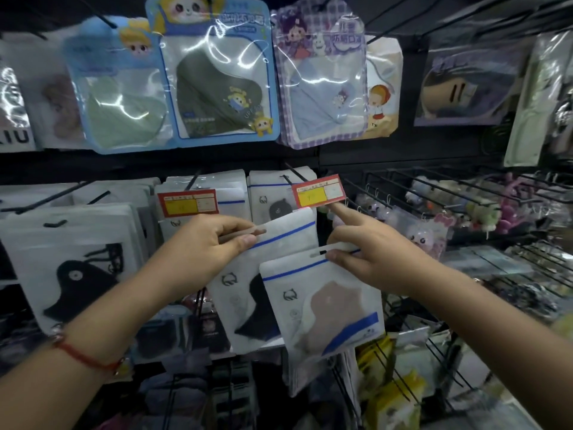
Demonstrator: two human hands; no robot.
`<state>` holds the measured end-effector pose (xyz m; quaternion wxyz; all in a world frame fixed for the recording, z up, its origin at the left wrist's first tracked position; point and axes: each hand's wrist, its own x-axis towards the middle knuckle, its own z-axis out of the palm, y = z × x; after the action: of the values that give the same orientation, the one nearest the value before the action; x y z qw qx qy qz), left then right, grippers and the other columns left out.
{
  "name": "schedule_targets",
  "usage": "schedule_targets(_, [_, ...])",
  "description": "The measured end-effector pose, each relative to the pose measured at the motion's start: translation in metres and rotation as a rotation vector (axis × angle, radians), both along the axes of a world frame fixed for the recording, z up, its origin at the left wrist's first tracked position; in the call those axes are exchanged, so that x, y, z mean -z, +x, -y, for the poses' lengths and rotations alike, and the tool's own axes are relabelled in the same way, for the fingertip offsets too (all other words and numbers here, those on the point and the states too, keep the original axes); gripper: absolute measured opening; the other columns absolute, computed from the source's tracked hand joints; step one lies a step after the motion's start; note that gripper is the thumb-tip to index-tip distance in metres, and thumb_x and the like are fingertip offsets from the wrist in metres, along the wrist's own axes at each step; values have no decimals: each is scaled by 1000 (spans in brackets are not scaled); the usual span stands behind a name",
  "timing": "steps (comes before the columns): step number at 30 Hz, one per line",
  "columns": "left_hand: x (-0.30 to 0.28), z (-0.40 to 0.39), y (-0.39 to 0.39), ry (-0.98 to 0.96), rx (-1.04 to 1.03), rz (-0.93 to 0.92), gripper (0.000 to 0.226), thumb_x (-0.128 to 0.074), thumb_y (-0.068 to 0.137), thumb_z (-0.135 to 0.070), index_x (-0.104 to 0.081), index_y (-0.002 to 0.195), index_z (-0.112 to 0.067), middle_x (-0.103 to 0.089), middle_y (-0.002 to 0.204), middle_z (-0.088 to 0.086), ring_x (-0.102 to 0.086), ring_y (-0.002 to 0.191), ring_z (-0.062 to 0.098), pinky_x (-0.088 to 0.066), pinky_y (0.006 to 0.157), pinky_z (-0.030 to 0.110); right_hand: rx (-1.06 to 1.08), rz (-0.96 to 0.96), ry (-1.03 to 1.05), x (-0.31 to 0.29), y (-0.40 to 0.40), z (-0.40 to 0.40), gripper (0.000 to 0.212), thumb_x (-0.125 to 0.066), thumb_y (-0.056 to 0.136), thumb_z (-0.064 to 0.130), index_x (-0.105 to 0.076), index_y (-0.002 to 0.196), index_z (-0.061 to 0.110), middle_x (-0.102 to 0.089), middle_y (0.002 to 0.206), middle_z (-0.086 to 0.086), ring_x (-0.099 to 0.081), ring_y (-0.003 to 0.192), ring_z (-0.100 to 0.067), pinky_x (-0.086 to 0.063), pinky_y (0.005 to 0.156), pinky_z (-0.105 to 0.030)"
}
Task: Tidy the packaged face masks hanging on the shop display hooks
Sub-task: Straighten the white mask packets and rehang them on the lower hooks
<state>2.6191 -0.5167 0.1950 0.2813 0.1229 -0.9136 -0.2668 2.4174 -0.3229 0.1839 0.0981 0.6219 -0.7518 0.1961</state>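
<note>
My left hand point(206, 246) pinches the top edge of a white packet with a black mask point(245, 293). My right hand point(369, 252) grips the top of a second white packet holding a beige mask point(325, 308), its index finger pointing up at a red and yellow price tag point(319, 191) on a hook. The beige packet overlaps the black one in front. More white packets point(276, 193) hang on the hooks behind.
Cartoon-printed children's mask packets point(217, 76) hang on the upper row. Another price tag point(187, 202) sits on the hook to the left, beside a large white packet point(71, 274). A black wire rack point(449, 193) with plush keychains juts out on the right.
</note>
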Motion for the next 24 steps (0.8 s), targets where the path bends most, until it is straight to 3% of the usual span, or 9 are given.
schedule_targets(3, [5,2,-10,-35,36,-80,22,-67,93,-32,-70,114,-38,-70,102,-29,-61,99,-16,-47,79,3,-55,-130,-64,-3,-3,-7,12,-55,96,39,-60,92,28,-5,164,5,-10,151,-15,-26,116,-34])
schedule_targets(7, [8,2,-27,-303,75,-250,35,-68,92,-32,-68,126,-25,-70,121,-11,-63,113,-1,-52,96,22,-55,-327,-49,-20,-3,-9,22,-46,95,39,-59,89,21,-5,165,-5,0,152,-19,-9,115,-26])
schedule_targets(10, [11,3,-45,-512,114,-351,30,-70,92,-24,-71,121,-15,-73,114,-3,-67,104,6,-52,94,20,-15,-432,13,-26,-4,-6,26,-41,96,38,-59,90,20,-6,164,-8,-3,152,-25,-6,118,-31])
schedule_targets(17, [18,9,-87,-804,95,-459,27,-66,96,-21,-72,119,-7,-75,105,7,-71,93,22,-56,83,38,36,-560,7,-25,-15,5,23,-44,97,32,-61,92,17,-14,161,-16,-7,150,-31,-7,120,-39])
schedule_targets(20, [25,17,-99,-811,21,-510,24,-66,96,-18,-73,115,-5,-73,96,8,-68,86,24,-56,77,37,37,-558,0,-25,-14,9,22,-47,97,30,-62,92,15,-15,161,-16,-8,150,-30,-8,120,-39])
schedule_targets(24, [41,24,-115,-655,-48,-573,22,-67,95,-16,-74,112,-5,-70,91,9,-63,82,24,-53,74,35,45,-549,10,-24,-14,13,22,-47,98,30,-62,92,15,-12,162,-16,-5,151,-31,-6,121,-38])
